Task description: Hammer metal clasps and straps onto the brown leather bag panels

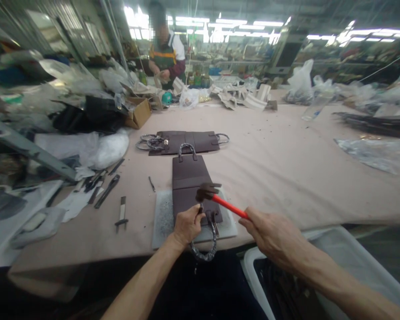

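I am gripping the hammer [229, 206] in my right hand [266, 229] and pinching a small tool [201, 208] with my left hand [188, 224] over the bag [186, 193], which is lying on the slab [163, 218], its far handle [187, 145] looking attached, its near handle [205, 257] probably not yet finished.

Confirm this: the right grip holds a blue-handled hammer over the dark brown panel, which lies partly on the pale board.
Not quite: the head view shows a red handle on the hammer. The right grip does hold it over the dark brown panel, which lies partly on the pale board.
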`<action>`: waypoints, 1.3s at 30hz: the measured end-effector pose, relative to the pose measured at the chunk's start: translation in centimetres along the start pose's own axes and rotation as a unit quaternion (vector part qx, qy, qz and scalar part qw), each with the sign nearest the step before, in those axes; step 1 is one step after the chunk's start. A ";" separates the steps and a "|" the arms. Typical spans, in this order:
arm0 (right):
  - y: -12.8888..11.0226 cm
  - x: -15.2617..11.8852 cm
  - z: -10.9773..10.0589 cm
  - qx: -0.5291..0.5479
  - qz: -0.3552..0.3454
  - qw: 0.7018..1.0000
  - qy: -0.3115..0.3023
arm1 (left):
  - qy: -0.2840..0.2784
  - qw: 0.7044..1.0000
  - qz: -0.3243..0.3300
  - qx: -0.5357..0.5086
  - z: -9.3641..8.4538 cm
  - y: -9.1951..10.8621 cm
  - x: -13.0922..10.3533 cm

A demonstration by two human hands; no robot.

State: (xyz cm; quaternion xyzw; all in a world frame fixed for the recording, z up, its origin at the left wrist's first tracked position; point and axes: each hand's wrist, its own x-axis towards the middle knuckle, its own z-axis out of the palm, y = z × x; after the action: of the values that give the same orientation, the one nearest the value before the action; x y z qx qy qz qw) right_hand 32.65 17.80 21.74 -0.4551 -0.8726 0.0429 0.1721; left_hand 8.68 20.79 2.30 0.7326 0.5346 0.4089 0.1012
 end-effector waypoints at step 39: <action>0.5 0.7 17.9 0.147 0.042 0.987 0.053 | 0.210 0.878 -0.356 -0.240 -8.7 -2.6 4.5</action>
State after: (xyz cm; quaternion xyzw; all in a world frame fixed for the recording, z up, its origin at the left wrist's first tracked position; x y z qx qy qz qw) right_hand 26.58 20.09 5.06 -0.4626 -0.8267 0.1534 0.2813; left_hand 1.16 23.26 8.59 0.3427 0.6539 0.6051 0.2979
